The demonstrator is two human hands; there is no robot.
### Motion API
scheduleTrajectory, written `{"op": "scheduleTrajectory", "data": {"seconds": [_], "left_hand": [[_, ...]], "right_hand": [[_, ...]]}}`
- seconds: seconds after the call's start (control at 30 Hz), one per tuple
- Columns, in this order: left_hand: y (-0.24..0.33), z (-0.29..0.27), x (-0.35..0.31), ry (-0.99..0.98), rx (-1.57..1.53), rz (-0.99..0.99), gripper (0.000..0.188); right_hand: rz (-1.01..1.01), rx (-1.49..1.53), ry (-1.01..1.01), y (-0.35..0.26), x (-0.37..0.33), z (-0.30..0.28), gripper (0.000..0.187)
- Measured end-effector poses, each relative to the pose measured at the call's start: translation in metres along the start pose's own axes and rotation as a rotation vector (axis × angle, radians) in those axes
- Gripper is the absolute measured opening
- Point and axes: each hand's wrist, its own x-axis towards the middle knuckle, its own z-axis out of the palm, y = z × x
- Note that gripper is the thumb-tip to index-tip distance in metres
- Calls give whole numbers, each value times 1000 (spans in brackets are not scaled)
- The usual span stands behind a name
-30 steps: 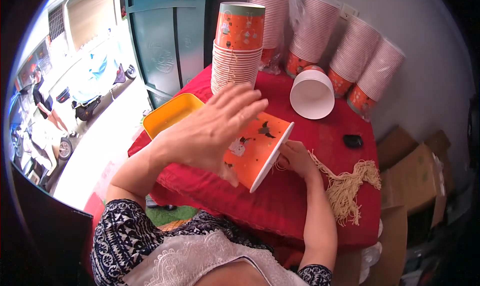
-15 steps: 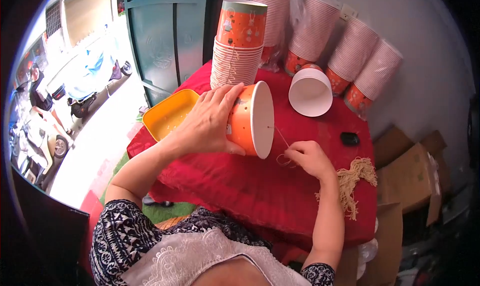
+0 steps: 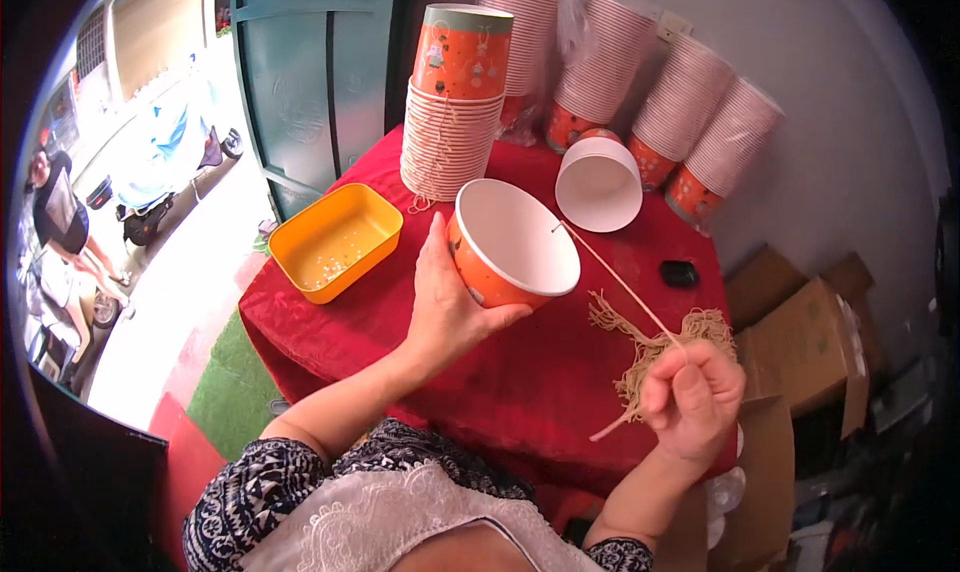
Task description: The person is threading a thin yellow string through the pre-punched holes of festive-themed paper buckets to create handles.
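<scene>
My left hand (image 3: 447,307) grips an orange paper bucket (image 3: 512,237) with a white inside, tilted with its mouth up and toward the right. A beige cord (image 3: 622,284) runs taut from a small hole near the bucket's rim. Its far part is pinched in my closed right hand (image 3: 697,394), off to the right and nearer to me. A loose bundle of beige cords (image 3: 632,380) lies on the table beside and partly behind that hand. One cord end sticks out to the left below the right hand.
On the red cloth (image 3: 540,392) stand a yellow tray (image 3: 385,247) with small white bits, a tall stack of buckets (image 3: 450,142) with cords, and several wrapped stacks (image 3: 680,97). Another bucket (image 3: 598,187) lies on its side near a small black object (image 3: 679,273). Cardboard boxes (image 3: 800,347) stand right.
My right hand has moved right and nearer to me, drawing the cord straight. The bucket has tipped so its mouth faces more upward, and my left hand has shifted lower around it.
</scene>
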Motion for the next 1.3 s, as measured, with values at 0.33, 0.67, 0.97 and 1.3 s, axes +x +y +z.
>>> {"op": "scheduleTrajectory", "data": {"seconds": [0.33,0.67,0.97,1.3], "left_hand": [[-1,12,-24,16,-140,-140,136],[0,-23,-56,13,0,-1,98],[30,-49,-43,-19,-55,407,43],[37,-46,-35,-19,-207,432,16]], "right_hand": [[-136,335,-130,38,3,36,25],[-93,637,-72,74,7,43,25],[17,738,51,85,2,58,24],[75,230,257,87,-15,58,22]]}}
